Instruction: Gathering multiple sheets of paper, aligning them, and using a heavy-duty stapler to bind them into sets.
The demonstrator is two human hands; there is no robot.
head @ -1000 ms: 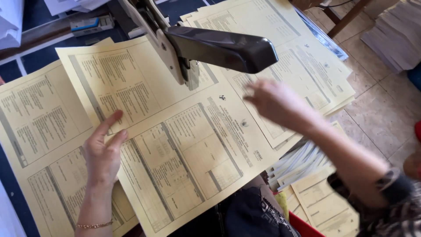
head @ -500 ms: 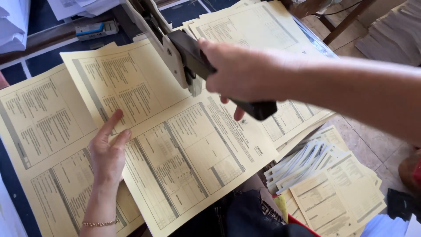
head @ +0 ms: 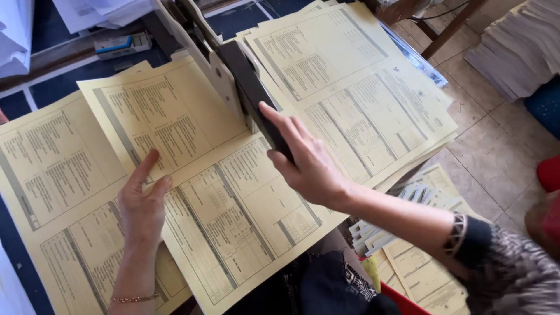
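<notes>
A large yellow printed sheet (head: pixel 233 192) lies on the table under a heavy stapler-like press with a black lever handle (head: pixel 248 81). My right hand (head: pixel 306 157) rests on the lower end of that handle and pushes it down onto the sheet. My left hand (head: pixel 143 204) lies flat on the sheet's left part, fingers spread, holding the paper in place. A bracelet sits on my left wrist.
More yellow printed sheets (head: pixel 356 87) are stacked at the right of the press and another (head: pixel 46 192) at the left. White paper piles (head: pixel 513 46) stand on the tiled floor at the right. Loose sheets (head: pixel 420 262) lie below the table edge.
My right hand reached the black handle and pressed it down from raised to low on the sheet. My left hand stayed on the paper.
</notes>
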